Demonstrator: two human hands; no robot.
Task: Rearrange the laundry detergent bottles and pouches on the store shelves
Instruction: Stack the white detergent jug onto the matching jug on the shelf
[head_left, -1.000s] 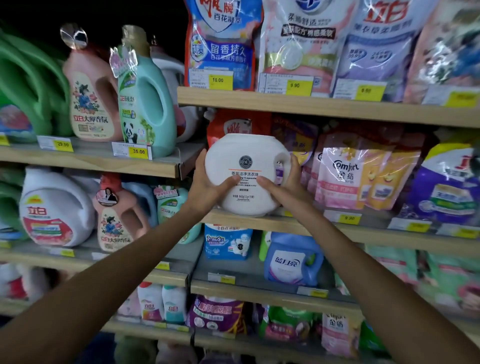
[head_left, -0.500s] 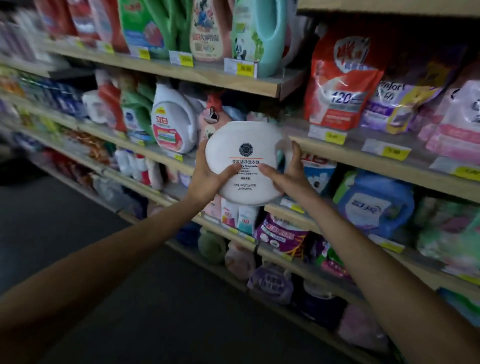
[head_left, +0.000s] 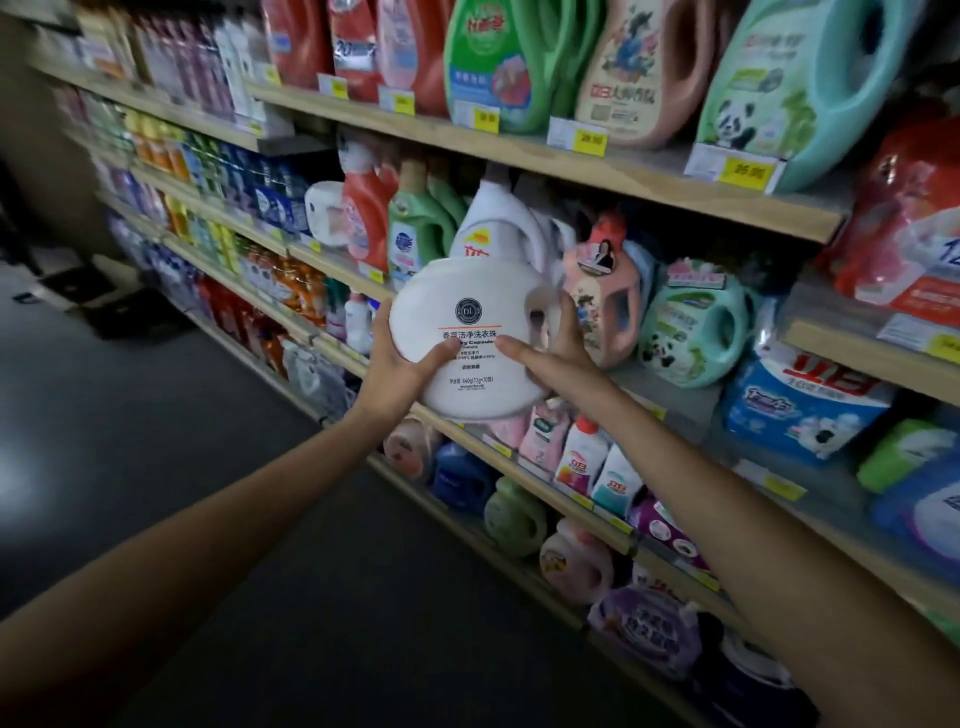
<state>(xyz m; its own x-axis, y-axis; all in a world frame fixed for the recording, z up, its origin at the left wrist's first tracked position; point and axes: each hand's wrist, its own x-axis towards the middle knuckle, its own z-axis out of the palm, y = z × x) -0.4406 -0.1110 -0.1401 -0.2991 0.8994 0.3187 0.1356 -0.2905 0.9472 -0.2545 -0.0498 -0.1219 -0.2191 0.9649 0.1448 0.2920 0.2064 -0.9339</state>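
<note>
Head view shows a white tub (head_left: 467, 306) of laundry capsules held up in both hands, off the shelving and in front of the front edge of the middle shelf (head_left: 670, 400). The tub is round and flattened, matte white, with a moulded handle hole on its right side. Its face carries a small dark circular emblem, a thin orange line, and rows of dark print below that. The left hand (head_left: 400, 369) grips its lower left rim, the thumb laid flat across the front and the other fingers hidden behind the tub. The right hand (head_left: 558, 358) holds the right side, its thumb pressed on the label and its fingers curled up round the edge beside the handle hole. Directly behind the tub stands a white bottle (head_left: 498, 223) with a red and yellow logo. Just to the right on the same shelf are a pink bottle (head_left: 602, 312) and a teal panda bottle (head_left: 696, 338), both upright near the front edge.
</note>
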